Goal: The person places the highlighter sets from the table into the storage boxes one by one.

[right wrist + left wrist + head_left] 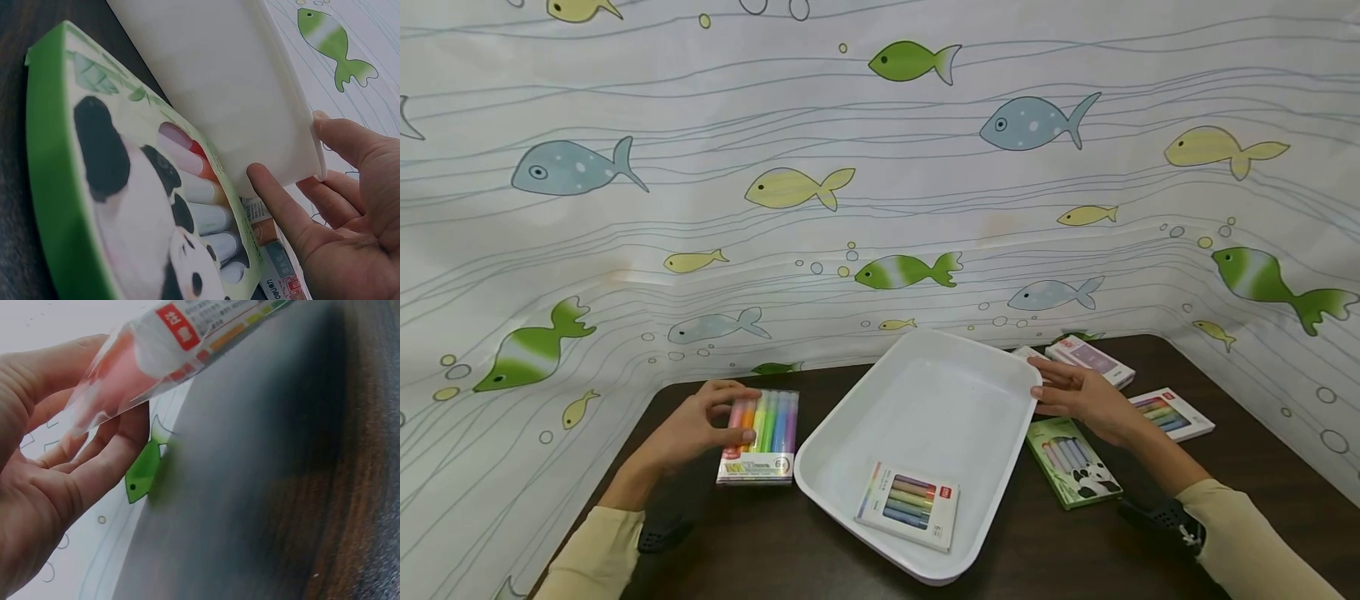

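My left hand [694, 423] grips a clear pack of colored markers [772, 429] by its left side, thumb and fingers on opposite faces. In the left wrist view the marker pack [187, 347] looks lifted off the dark table at this end. A white plastic tray [917, 400] stands slanted in the middle. My right hand [1086, 402] pinches its far right corner; the right wrist view has a finger against the tray's outer wall [219, 81] and the thumb at the rim. A white box of crayon-like sticks [913, 507] lies inside the tray's near end.
Right of the tray lies a green panda box [1072, 461] of pale sticks, close to the tray wall. Further right are a white box with a colored window [1171, 414] and a white-and-purple box [1090, 361]. A fish-print sheet [820, 108] hangs behind the dark table [722, 542].
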Action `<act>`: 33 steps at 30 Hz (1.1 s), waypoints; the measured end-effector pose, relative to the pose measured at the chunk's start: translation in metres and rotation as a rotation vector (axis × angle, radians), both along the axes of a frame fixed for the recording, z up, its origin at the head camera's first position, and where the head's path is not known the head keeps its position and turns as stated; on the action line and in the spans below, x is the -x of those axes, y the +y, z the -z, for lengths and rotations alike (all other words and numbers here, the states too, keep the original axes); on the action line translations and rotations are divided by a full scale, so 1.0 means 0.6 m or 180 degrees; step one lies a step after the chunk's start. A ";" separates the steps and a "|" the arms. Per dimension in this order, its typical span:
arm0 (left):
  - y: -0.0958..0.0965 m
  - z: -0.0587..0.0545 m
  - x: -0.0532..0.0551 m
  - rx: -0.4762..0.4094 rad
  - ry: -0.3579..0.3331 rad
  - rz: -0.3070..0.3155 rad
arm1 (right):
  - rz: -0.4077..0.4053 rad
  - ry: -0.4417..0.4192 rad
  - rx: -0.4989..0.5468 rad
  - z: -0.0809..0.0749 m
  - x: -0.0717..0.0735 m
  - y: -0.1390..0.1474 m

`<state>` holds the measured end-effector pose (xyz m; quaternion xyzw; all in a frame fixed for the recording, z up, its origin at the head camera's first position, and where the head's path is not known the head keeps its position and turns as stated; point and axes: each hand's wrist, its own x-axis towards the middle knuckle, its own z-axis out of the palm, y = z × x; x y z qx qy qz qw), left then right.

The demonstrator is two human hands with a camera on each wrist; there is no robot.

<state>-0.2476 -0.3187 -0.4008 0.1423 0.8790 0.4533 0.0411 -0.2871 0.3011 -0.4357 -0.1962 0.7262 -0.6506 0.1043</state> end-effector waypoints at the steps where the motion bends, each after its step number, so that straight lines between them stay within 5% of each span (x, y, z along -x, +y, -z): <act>1: -0.001 -0.002 0.000 -0.0013 0.0001 -0.0028 | 0.0007 -0.0008 0.0005 0.000 0.000 0.000; 20: -0.013 -0.029 -0.006 -0.0021 0.0095 -0.0304 | 0.0061 -0.0063 0.0037 -0.001 -0.002 0.000; 33: -0.012 -0.035 -0.008 -0.0153 0.0220 -0.0320 | -0.0005 0.0005 0.0030 0.000 -0.003 0.000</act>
